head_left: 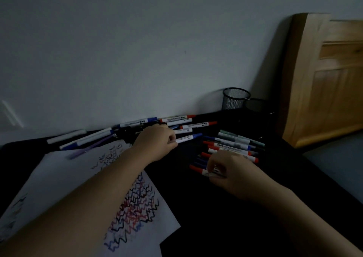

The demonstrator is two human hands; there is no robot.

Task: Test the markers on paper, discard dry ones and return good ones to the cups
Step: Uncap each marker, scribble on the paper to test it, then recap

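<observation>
My left hand (157, 142) pinches a white marker with a blue cap (189, 138) at its near end, low over the dark table. My right hand (227, 170) grips a white marker with a red cap (198, 170), the cap pointing left. Behind the left hand lies a loose pile of markers (176, 122) along the wall. A second group of markers (233, 144) lies in rows just beyond my right hand. White paper (64, 178) covered with red, blue and black zigzag scribbles lies at the left under my left forearm. Two black mesh cups (235, 98) stand at the back right.
The black table (216, 217) meets a pale wall at the back. A wooden cabinet (324, 84) stands to the right of the cups. A few more pens, one purple (88, 148), lie along the paper's far edge. The scene is dim.
</observation>
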